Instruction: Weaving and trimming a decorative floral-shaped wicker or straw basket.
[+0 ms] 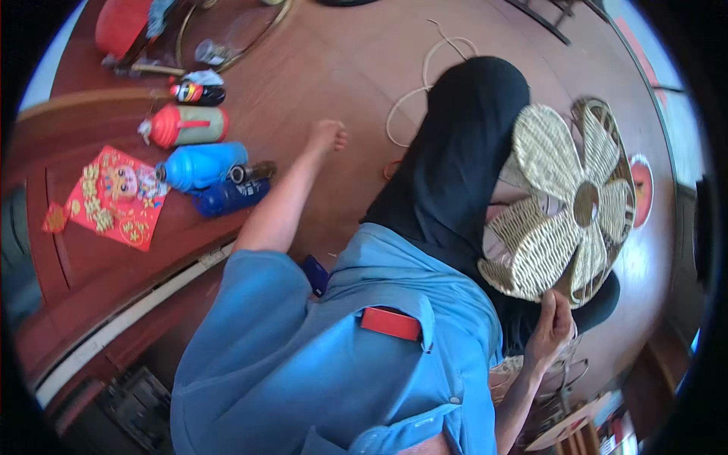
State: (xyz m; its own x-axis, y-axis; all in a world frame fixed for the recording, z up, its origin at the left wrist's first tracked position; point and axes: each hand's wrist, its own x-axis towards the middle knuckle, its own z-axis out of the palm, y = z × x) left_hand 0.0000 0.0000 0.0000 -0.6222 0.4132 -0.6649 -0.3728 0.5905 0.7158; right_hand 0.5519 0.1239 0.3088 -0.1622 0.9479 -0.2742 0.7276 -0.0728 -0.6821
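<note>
A flower-shaped piece woven from pale straw (542, 152), with broad petals round a darker centre, rests tilted over my bent leg in black trousers (432, 174) on the right. My right hand (555, 324) grips its lower edge with thumb and fingers pinched. My left hand (327, 138) is held out at centre left, away from the piece, its fingers curled closed with nothing visible in them. A pale cord (390, 127) lies looped on the floor just right of that hand.
On the left, a red wooden surface (57, 265) bears a red paper decoration (114, 216), a red-topped flask (193, 125), blue bottles (201, 161) and a dark soft-drink bottle (197, 93). A hoop (277, 19) lies at the top. A round red-patterned object (641, 189) sits at right.
</note>
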